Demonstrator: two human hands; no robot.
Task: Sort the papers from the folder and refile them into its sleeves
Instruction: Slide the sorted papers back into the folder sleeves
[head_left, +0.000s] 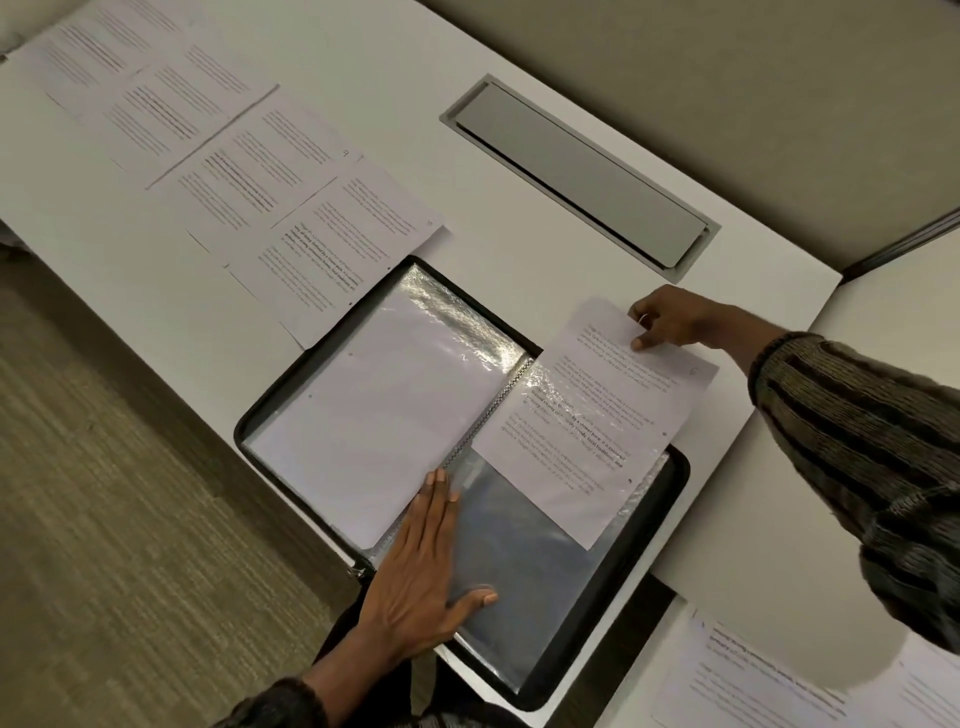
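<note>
Left hand (421, 566) flat on folder (678, 478); right hand (670, 318) at far edge of sheet (597, 415)

Your folder (244, 434) has a black rim and clear, shiny sleeves (519, 571), and your papers (234, 156) are white with black print. The bench (389, 62) is plain off-white and its hatch (576, 171) is silver-grey. Your jumper (857, 441) is striped brown and olive, and the carpet (104, 519) is a streaky tan.
</note>
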